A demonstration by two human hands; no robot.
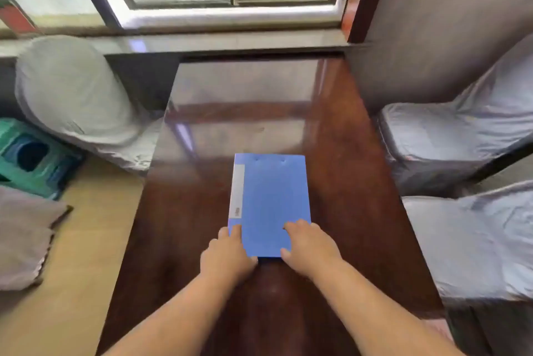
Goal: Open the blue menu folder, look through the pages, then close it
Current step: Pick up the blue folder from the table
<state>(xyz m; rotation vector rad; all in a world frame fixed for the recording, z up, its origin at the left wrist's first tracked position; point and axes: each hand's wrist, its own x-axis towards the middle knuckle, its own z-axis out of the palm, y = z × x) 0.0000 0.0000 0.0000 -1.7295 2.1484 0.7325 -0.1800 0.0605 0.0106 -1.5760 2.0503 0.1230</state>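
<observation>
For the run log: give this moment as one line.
folder: blue menu folder closed, flat on table | left hand on near-left corner | right hand on near-right corner | stage: not opened

Blue menu folder (271,200) lies closed, flat on table (346,182).

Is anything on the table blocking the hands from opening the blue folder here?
Nothing visible is. Both hands already rest on the near end of the closed blue folder: left hand at its near-left corner, right hand on the cover's near-right. The table around it shows nothing else.
</observation>
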